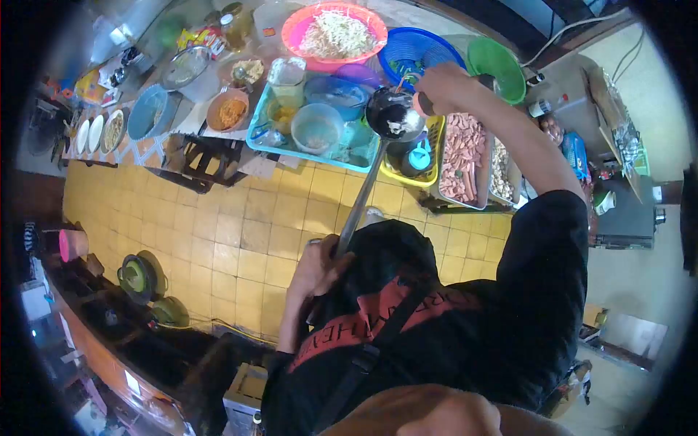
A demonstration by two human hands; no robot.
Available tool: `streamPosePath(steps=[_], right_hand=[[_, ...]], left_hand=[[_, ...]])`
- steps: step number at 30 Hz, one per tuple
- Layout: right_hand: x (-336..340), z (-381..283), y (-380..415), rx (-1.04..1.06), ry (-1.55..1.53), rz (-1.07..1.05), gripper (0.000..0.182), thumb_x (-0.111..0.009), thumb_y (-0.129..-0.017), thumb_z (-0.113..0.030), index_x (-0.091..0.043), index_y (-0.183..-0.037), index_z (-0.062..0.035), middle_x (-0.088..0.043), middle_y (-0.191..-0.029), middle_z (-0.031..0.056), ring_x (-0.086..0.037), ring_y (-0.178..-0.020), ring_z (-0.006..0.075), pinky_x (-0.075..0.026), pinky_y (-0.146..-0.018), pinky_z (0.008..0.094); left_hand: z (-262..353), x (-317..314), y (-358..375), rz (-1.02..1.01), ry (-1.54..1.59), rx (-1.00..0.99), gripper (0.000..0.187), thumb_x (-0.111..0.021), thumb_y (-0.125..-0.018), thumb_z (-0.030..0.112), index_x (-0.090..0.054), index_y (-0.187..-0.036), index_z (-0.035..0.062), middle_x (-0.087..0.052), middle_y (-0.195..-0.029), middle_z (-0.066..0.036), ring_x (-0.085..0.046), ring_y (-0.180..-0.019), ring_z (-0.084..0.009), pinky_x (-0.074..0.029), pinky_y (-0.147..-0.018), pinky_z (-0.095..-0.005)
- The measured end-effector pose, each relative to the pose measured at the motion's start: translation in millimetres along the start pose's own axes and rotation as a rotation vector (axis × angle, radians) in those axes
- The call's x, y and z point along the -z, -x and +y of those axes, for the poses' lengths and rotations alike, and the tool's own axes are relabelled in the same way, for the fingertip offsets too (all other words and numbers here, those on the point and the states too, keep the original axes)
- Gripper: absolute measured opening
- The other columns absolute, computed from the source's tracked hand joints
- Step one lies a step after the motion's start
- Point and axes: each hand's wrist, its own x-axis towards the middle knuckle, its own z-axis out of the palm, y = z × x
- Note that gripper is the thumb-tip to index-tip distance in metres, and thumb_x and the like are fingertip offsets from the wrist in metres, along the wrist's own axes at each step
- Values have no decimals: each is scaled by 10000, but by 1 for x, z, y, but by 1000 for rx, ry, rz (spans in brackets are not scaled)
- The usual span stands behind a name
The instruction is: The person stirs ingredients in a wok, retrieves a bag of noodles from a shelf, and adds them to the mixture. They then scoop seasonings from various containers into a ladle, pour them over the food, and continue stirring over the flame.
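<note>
My left hand (pixel 318 267), low in front of my body, is closed round the end of a long metal handle. It belongs to a large ladle (pixel 363 190), whose dark bowl holds white stuff, above the gap between the turquoise tray (pixel 349 162) and the yellow basket (pixel 409 178). My right hand (pixel 447 89) reaches over the bowl's right side with bent fingers. It grips a small container with a pale pinkish end (pixel 422 104), tilted close to the white stuff. My fingers hide most of the container. A blue-handled cup (pixel 419 155) lies in the basket below.
A pink basin (pixel 294 33) of shredded vegetable, a blue colander (pixel 443 51) and a green basin (pixel 502 69) stand behind. Right of the basket is a tray of sliced pinkish pieces (pixel 463 156). Bowls and plates line the table's left side. Yellow tiles (pixel 240 211) cover the floor.
</note>
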Motion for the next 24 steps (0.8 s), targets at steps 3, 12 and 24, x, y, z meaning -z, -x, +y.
streamPosePath(steps=[3,12,24], right_hand=[[-7,22,6,-10,-98,-29,393,-663,-602,-162,-656,-991,-104,-669,-930,146,-656,-877,323,-528,-727,431],[-184,49,-30,-199,-1020,468,881,-731,-688,-507,-287,-1308,-66,-597,-1049,258,-579,-940,451,-457,-795,516],[-268,-10,-9,-84,-1401,929,593,-668,-785,-120,-405,-1313,-56,-518,-1247,195,-496,-1149,374,-407,-986,438]], left_hand=[[16,-9,-16,14,-49,63,312,-655,-785,262,-574,-858,-31,-599,-714,-222,-569,-674,-388,-442,-622,-432],[49,-44,-67,258,248,245,177,-614,-827,161,-547,-823,-2,-498,-566,-34,-469,-475,-117,-367,-445,-283],[112,-65,-117,438,384,98,222,-630,-795,201,-481,-706,62,-425,-530,0,-433,-449,-70,-321,-415,-235]])
